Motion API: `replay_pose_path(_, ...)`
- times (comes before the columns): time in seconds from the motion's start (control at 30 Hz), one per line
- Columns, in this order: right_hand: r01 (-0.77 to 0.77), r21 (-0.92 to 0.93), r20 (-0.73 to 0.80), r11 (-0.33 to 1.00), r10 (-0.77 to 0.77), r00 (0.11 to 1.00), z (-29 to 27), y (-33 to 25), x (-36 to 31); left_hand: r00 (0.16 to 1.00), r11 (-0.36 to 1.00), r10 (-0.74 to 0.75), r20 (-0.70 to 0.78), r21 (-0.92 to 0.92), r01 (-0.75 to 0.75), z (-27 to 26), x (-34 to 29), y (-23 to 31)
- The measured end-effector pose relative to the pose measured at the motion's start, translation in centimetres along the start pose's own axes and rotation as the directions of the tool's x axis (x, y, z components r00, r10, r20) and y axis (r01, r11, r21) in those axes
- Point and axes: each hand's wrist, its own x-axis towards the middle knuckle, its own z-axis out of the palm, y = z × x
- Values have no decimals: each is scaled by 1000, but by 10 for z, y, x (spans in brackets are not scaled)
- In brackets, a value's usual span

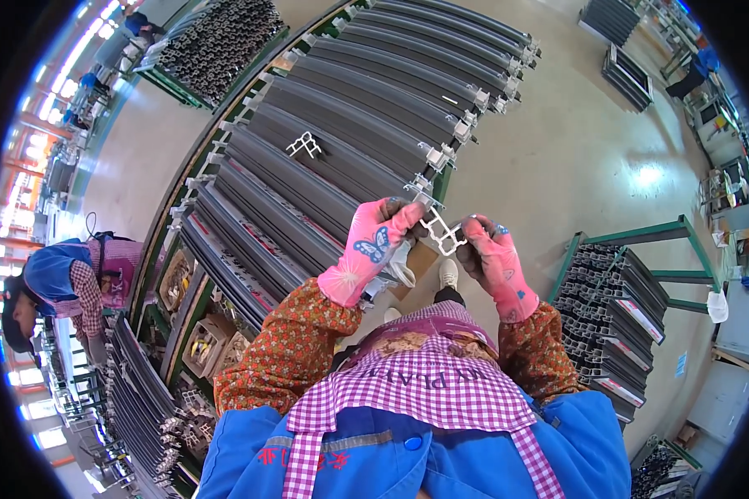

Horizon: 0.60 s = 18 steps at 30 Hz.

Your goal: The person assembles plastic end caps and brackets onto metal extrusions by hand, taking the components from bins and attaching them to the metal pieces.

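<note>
Both my hands wear pink gloves and meet in front of my chest. My left hand [373, 247] and my right hand [493, 259] each pinch one side of a small silvery metal corner bracket [442, 232] held between them. The bracket hangs just off the end of the long dark aluminium profiles [333, 158] stacked on a rack to my left. A second silvery bracket [305, 145] lies loose on top of those profiles, further away.
A green rack [632, 291] with stacked dark profiles stands at my right. Another person in blue [58, 279] works at the far left beside boxes of small parts [204, 341]. More profile stacks [216, 41] lie further off on the grey concrete floor [574, 150].
</note>
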Motion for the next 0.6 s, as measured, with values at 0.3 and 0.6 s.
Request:
replay_pose_path(0.3,507,-719,103,475,-649,754,-6,78,43,815,162,546,195,929,-331,-70,80,-26)
replay_pose_path(0.6,428,-901,402,-65,-490,773,0,70,47,833,-8,470,290,946,-325,-94,102,-52)
